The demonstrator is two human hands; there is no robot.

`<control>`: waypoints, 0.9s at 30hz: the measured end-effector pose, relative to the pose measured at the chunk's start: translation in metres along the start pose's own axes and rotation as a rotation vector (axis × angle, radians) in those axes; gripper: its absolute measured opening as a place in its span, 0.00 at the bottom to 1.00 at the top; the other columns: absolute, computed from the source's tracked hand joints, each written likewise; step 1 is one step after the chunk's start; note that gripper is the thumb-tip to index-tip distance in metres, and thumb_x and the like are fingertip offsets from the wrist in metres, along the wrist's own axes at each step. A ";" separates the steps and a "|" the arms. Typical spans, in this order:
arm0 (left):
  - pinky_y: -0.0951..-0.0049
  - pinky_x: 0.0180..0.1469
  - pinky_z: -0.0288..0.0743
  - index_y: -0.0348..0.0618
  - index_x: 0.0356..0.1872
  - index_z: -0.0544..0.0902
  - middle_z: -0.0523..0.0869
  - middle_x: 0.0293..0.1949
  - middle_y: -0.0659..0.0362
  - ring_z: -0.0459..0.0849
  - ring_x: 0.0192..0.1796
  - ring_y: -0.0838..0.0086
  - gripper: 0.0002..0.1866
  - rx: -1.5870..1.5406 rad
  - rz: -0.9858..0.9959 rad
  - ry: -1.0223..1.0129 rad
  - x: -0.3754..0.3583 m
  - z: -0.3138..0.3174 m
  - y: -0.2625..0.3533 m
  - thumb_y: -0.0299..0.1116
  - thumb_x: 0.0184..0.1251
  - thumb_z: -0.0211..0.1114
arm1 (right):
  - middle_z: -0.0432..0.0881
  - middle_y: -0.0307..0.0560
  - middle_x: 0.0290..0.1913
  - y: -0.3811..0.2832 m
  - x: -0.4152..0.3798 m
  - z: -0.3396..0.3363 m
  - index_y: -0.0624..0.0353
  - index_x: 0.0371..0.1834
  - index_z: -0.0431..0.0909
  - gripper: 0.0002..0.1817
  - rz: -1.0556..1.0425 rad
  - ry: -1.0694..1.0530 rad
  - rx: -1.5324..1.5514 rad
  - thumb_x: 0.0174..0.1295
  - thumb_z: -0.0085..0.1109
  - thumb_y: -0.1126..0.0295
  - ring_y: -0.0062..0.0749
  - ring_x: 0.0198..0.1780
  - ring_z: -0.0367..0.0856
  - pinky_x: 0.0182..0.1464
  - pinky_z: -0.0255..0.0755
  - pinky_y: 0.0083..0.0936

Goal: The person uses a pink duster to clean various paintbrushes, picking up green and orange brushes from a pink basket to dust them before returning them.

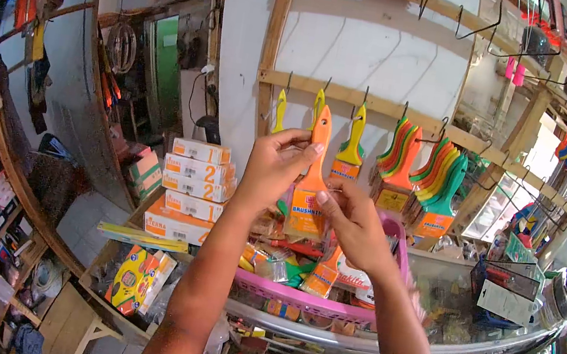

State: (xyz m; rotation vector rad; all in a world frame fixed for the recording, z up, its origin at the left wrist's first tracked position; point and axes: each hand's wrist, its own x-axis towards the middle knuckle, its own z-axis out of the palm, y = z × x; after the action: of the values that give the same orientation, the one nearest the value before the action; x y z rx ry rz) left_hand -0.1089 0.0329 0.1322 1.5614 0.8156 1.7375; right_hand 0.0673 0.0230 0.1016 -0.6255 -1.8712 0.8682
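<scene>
An orange-handled paintbrush stands upright in front of me, handle up, with a "Brushkini"-like label on its bristle cover. My left hand pinches the handle between thumb and fingers. Lower down, my right hand grips the brush's right edge beside the label, its fingertips partly hidden behind it. Below both hands sits a pink basket holding more brushes, among them an orange-labelled paintbrush. Behind, yellow-handled brushes hang on hooks from a wooden rail.
Right of my hands, rows of coloured brushes hang from hooks. Stacked white and orange boxes stand left of the basket on the glass counter. A yellow-green box lies near the left edge, and a dark blue basket at right.
</scene>
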 end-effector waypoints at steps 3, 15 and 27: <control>0.85 0.32 0.70 0.33 0.49 0.84 0.85 0.34 0.64 0.77 0.31 0.88 0.17 0.035 -0.055 0.007 0.003 0.000 0.008 0.36 0.67 0.71 | 0.81 0.38 0.29 0.002 0.005 0.005 0.67 0.49 0.76 0.16 0.014 0.047 0.145 0.73 0.58 0.62 0.15 0.25 0.75 0.26 0.70 0.18; 0.84 0.27 0.64 0.35 0.43 0.84 0.82 0.29 0.66 0.73 0.26 0.88 0.11 0.046 -0.201 0.018 0.007 -0.010 0.001 0.33 0.66 0.70 | 0.78 0.34 0.26 -0.002 0.007 0.017 0.65 0.41 0.78 0.12 0.143 0.024 0.249 0.72 0.60 0.64 0.13 0.27 0.72 0.29 0.66 0.18; 0.67 0.49 0.78 0.31 0.47 0.81 0.87 0.39 0.51 0.86 0.43 0.65 0.15 0.416 0.068 0.162 0.067 -0.031 -0.112 0.32 0.66 0.65 | 0.84 0.64 0.33 0.154 0.124 0.045 0.67 0.45 0.77 0.14 -0.009 0.272 -0.161 0.67 0.58 0.65 0.56 0.36 0.85 0.39 0.75 0.45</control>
State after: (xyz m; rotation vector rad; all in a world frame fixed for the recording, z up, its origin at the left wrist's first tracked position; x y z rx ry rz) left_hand -0.1379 0.1529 0.0787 1.7419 1.2833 1.8436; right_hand -0.0171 0.1948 0.0349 -0.7919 -1.7047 0.5965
